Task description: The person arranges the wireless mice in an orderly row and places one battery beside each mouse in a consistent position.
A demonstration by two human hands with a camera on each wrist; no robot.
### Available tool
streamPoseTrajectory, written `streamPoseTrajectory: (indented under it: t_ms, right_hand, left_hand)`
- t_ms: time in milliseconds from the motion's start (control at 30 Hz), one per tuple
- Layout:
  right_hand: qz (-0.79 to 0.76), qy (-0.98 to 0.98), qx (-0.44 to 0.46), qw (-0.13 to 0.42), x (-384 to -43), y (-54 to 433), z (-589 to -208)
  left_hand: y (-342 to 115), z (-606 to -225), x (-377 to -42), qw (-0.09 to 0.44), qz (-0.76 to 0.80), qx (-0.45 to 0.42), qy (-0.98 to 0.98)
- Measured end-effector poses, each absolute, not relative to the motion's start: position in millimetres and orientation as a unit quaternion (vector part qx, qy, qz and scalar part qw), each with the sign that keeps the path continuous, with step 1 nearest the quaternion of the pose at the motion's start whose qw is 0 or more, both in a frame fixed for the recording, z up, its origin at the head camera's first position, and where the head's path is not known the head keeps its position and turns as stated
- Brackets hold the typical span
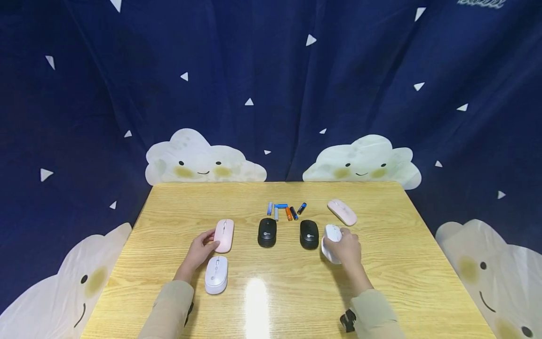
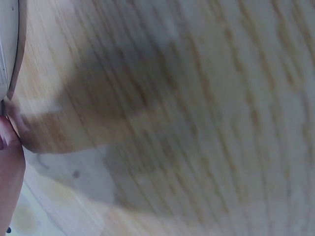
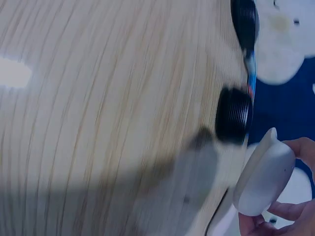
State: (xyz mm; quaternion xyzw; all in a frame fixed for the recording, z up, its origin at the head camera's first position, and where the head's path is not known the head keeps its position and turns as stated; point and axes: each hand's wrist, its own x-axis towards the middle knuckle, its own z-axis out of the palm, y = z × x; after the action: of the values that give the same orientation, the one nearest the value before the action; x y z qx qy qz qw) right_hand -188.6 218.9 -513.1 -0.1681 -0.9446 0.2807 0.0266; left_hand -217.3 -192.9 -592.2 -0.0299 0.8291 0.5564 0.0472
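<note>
On the left half of the table, my left hand [image 1: 201,249] holds a pink computer mouse [image 1: 225,234] by its left side and lower edge, with the thumb on the near end. Just below that lies a white computer mouse [image 1: 216,275]. My right hand [image 1: 348,246] grips another white computer mouse [image 1: 331,240] with thumb and fingers at its sides. In the right wrist view this white mouse [image 3: 266,177] looks tilted and lifted off the wood. The left wrist view catches only a sliver of the left hand [image 2: 9,172] at its edge.
Two black mice [image 1: 267,232] stand between the hands. Several small batteries [image 1: 289,213] lie behind them, in blue, orange and dark colours. A second pink mouse [image 1: 342,212] lies behind my right hand. A dark blue curtain [image 1: 271,56] hangs past the wooden table's [image 1: 296,292] far edge.
</note>
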Motion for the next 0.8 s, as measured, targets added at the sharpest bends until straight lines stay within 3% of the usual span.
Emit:
streamPoseTrajectory:
  t_ms: [233, 800]
  right_hand:
    - [0.298, -0.945, -0.135, -0.012, -191, 174, -518]
    - [0.295, -0.953, -0.05, -0.034, -174, 90, -524]
  left_hand:
    - [-192, -592, -217, 0.04, 0.557, -0.026, 0.829]
    - [-193, -592, -216, 0.035, 0.559, -0.017, 0.828]
